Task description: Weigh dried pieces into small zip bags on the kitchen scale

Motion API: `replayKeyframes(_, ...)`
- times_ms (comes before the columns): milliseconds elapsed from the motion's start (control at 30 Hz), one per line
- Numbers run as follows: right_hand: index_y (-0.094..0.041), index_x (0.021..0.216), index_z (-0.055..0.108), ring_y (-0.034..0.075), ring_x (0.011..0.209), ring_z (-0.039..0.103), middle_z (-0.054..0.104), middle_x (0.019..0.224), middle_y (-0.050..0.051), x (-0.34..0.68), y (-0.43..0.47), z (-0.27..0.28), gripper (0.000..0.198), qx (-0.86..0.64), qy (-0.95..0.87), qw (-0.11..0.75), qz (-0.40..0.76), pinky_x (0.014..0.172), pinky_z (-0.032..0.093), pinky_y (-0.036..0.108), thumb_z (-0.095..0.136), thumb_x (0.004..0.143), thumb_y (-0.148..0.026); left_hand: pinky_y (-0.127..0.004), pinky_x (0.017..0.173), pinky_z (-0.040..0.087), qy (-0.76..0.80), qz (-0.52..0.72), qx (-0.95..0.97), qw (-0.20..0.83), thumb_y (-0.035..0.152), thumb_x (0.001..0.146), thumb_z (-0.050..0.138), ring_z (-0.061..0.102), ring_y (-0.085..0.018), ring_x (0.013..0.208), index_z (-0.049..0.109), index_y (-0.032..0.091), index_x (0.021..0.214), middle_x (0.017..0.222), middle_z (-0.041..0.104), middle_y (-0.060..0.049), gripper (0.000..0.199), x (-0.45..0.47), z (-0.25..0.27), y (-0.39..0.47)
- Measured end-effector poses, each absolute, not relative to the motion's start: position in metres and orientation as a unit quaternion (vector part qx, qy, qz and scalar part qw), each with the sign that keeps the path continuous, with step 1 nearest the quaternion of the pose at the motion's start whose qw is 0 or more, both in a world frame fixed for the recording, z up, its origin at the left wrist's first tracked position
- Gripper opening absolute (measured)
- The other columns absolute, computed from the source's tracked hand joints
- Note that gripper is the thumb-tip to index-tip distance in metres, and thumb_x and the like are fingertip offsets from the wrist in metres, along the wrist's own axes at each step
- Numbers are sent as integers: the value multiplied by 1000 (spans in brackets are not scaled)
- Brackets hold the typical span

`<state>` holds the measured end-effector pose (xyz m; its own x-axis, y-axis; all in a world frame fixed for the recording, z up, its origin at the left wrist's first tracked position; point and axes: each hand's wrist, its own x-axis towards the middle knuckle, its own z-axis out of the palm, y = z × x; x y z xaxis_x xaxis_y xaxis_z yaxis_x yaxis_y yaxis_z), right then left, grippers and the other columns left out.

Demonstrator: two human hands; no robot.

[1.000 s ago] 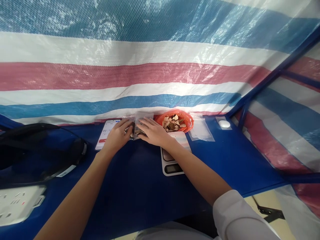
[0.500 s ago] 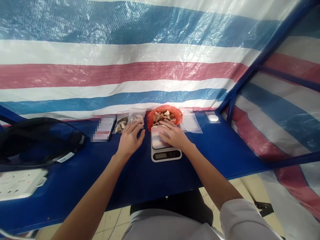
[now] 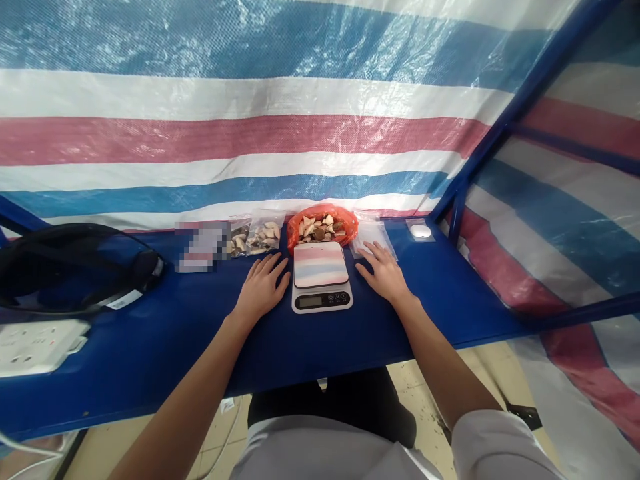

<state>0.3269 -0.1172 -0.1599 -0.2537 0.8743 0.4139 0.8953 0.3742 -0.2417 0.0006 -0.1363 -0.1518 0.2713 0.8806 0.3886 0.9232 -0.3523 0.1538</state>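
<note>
My left hand (image 3: 261, 287) lies flat on the blue table, fingers spread, just left of a kitchen scale (image 3: 321, 277). On the scale's other side my right hand (image 3: 384, 272) rests palm down, its fingertips at the near edge of some clear plastic bags (image 3: 373, 233). Nothing is in either hand. The scale's shiny platform is bare and reflects the striped sheet. Directly behind it sits a red plastic bag (image 3: 295, 223), rolled open and full of brown and cream pieces like shells or dried slices. Two clear bags of similar pieces (image 3: 265, 235) stand beyond my left fingertips.
A blurred-out phone-like object (image 3: 203, 247) lies left of the bags. Farther left are a black strapped item (image 3: 75, 267) and a white power strip (image 3: 43, 347). A round white object (image 3: 420, 231) sits at the back right. A striped sheet (image 3: 250, 140) and blue frame bars (image 3: 457, 207) enclose the table.
My right hand has moved right, from over the scale to the clear bags. My left hand has drawn back from the filled bags onto the table. The view has shifted slightly.
</note>
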Motion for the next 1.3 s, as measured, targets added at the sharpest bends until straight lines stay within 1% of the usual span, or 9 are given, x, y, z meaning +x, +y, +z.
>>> replayKeyframes(133,-19,144,59,33,149,41,52,154,12,326,-119,-163,48,-579,-790,202,9,123,35,52,52,100,-39,-57,122,31,-597,-137,-790,34,38,100,37,41,-35,148,56,15,146,155,49,-14,55,3,-151,-139)
replayKeyframes(267,-23,143,59,31,149,40,49,157,10,325,-120,-161,45,-581,-794,180,21,125,31,53,48,102,-38,-56,123,28,-613,-107,-782,21,38,101,37,37,-34,150,52,16,149,159,45,-13,56,7,-145,-141)
replayKeyframes(367,-23,143,60,30,150,40,49,157,9,324,-121,-160,44,-583,-794,171,24,125,30,53,48,102,-37,-54,124,27,-621,-97,-777,16,39,101,37,36,-33,151,52,17,150,160,43,-12,55,9,-141,-141)
replayKeyframes(633,-22,142,60,30,149,41,50,156,10,324,-123,-160,45,-578,-797,175,12,124,31,53,44,104,-38,-51,125,25,-628,-104,-771,8,40,101,38,36,-32,151,52,19,150,160,44,-10,55,10,-141,-142)
replayKeyframes(900,-22,143,59,30,149,40,50,156,9,324,-122,-159,46,-581,-797,166,17,124,31,52,43,104,-39,-53,124,26,-623,-104,-775,8,40,101,37,36,-33,151,52,17,150,159,44,-12,56,11,-141,-142)
replayKeyframes(1033,-20,142,60,30,148,42,50,156,10,323,-123,-158,45,-579,-798,167,10,124,32,52,44,103,-38,-54,124,25,-626,-123,-770,17,40,102,34,39,-33,149,56,16,147,157,48,-13,55,11,-141,-143)
replayKeyframes(1133,-21,139,63,31,145,47,55,152,10,323,-124,-153,43,-568,-804,175,6,122,36,52,47,102,-37,-53,124,27,-625,-147,-766,25,38,103,31,42,-33,147,58,15,144,154,52,-15,54,11,-140,-142)
replayKeyframes(1200,-25,138,64,30,142,50,58,149,8,325,-124,-148,42,-564,-803,190,14,118,43,50,50,101,-38,-54,122,29,-626,-162,-762,32,37,103,30,44,-33,146,60,16,142,152,54,-14,54,12,-140,-141)
replayKeyframes(1300,-31,135,65,28,134,59,62,146,3,331,-118,-141,40,-582,-782,217,44,106,56,45,51,100,-43,-53,121,31,-629,-175,-757,41,37,102,31,45,-32,145,62,18,140,150,56,-14,52,12,-140,-136)
